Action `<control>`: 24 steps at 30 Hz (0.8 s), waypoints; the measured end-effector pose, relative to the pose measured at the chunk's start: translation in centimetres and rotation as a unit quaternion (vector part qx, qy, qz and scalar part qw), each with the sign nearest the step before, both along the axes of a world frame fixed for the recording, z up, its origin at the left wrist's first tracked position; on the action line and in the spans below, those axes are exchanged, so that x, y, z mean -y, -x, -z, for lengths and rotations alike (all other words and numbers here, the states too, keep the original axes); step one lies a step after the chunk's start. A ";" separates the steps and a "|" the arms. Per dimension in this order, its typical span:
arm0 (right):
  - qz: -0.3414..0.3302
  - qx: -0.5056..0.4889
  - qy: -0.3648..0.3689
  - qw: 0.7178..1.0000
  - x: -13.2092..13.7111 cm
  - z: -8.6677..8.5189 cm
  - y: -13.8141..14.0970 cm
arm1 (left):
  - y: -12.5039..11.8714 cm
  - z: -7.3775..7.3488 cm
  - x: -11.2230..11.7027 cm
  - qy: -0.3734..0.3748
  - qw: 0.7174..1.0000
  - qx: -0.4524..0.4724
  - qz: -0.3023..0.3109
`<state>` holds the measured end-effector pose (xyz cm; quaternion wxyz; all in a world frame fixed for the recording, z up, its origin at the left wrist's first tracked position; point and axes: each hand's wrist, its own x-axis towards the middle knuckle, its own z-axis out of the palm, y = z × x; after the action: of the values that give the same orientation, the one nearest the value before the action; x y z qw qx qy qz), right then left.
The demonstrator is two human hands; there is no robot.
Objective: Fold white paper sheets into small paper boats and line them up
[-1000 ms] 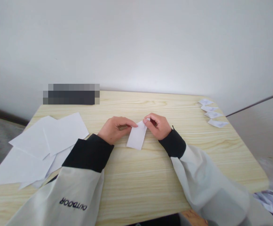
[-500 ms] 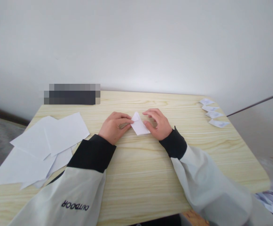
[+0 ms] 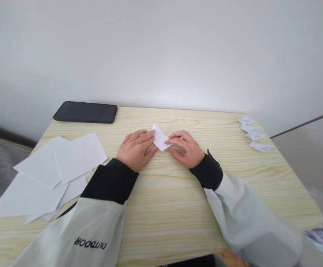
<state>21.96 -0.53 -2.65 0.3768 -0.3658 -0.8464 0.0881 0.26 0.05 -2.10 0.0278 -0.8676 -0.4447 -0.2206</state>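
You press lightly on a small piece of folded white paper (image 3: 160, 138), which lies between your left grip (image 3: 135, 150) and your right grip (image 3: 187, 148) on the pale, wood-grained worktop (image 3: 164, 207). Your left grip is spread rather than clamped, its fingers laid over the paper's left edge and its thumb apart from them, a posture that would pin the piece against the surface. Your right grip is likewise parted, the index fingertip resting at the paper's right-hand corner while the thumb sits lower and separate; placed at opposite sides, the two appear to steady something too light to stay put by itself. Well to the left of your left grip, loose white sheets (image 3: 47, 167) overlap one another near your left sleeve (image 3: 100, 215), probably set there to be within easy reach. Well to the right of your right grip, four small folded pieces (image 3: 255, 136) lie in a staggered row near the edge, apparently parked out of your way. Beyond your left grip, toward the wall (image 3: 161, 55), a dark phone (image 3: 86, 112) lies flat, well apart from the folded paper.
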 end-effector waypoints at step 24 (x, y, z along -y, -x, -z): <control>0.155 0.022 0.075 0.985 -0.5 0.7 -0.1 | -0.6 -0.1 0.8 0.012 0.993 -0.013 0.114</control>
<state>22.03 0.02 -3.32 0.3384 -0.5214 -0.7788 0.0843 0.84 -0.71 -2.01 -0.0021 -0.9159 -0.3449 -0.2055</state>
